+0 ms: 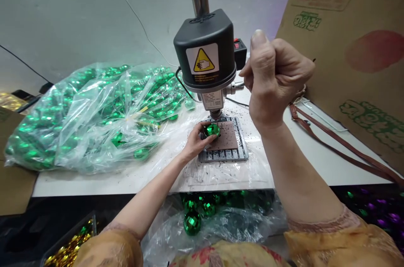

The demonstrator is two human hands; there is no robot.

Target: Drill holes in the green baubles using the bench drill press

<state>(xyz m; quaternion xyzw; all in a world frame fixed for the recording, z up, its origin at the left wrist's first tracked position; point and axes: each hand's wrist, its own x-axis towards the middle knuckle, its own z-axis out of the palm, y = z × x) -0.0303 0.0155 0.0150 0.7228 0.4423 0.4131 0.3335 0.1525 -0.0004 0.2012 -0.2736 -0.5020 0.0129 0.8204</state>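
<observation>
A shiny green faceted ball (212,129) is pinched in the fingers of my left hand (198,140), on a brown board (225,140) under the chuck of a small drill press (205,48). The board lies on the machine's slotted metal base (240,155), which is strewn with dark crumbs. My right hand (274,77) is closed in a raised fist, thumb on top, just right of the drill press's side hub (235,86). Whatever the fist holds is hidden behind its fingers.
A clear plastic bag (94,119) of green balls fills the left of the white table (57,185). More green balls (192,221) lie in plastic below the front edge. Cardboard (353,48) and a brown strap (341,145) stand at right. Gold pieces (71,248) are lower left.
</observation>
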